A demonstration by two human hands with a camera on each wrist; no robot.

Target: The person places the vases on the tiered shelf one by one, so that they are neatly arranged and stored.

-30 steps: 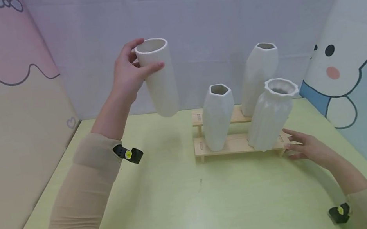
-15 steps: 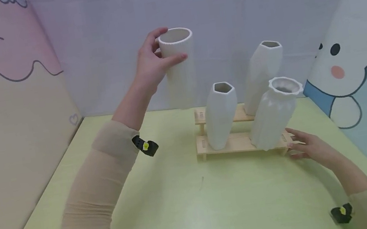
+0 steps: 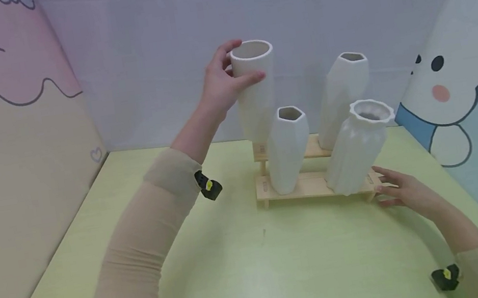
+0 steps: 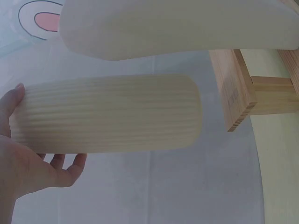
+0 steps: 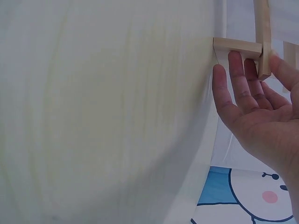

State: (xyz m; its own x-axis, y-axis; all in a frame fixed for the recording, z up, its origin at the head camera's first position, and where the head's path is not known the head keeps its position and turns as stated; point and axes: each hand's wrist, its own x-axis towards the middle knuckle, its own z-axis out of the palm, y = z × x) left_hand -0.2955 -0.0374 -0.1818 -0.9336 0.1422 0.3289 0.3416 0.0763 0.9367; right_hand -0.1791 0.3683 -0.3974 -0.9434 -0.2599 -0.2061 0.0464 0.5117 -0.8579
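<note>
My left hand [image 3: 223, 82] grips a tall white ribbed cylindrical vase [image 3: 258, 100] near its rim, thumb on the near side. The vase is upright above the left end of a two-tier wooden stand [image 3: 305, 185]. In the left wrist view a gap separates the base of the ribbed vase [image 4: 112, 114] from the upper board [image 4: 233, 91]. At the stand's right end my right hand [image 3: 405, 192] holds the lower board [image 5: 264, 65], thumb on one face and fingers on the other, by the leg [image 5: 237, 45].
A faceted white vase [image 3: 288, 154] stands on the lower tier's left. To its right, a white vase with a scalloped rim [image 3: 356, 154] leans. A taller faceted vase [image 3: 344, 94] is on the upper tier. Behind the pale green table [image 3: 256, 265] hangs a plain cloth [image 3: 162, 68].
My left hand has carried the ribbed vase rightward from beside the stand to over its upper tier, lowering it slightly in the last half second. The right hand has stayed at the stand's end.
</note>
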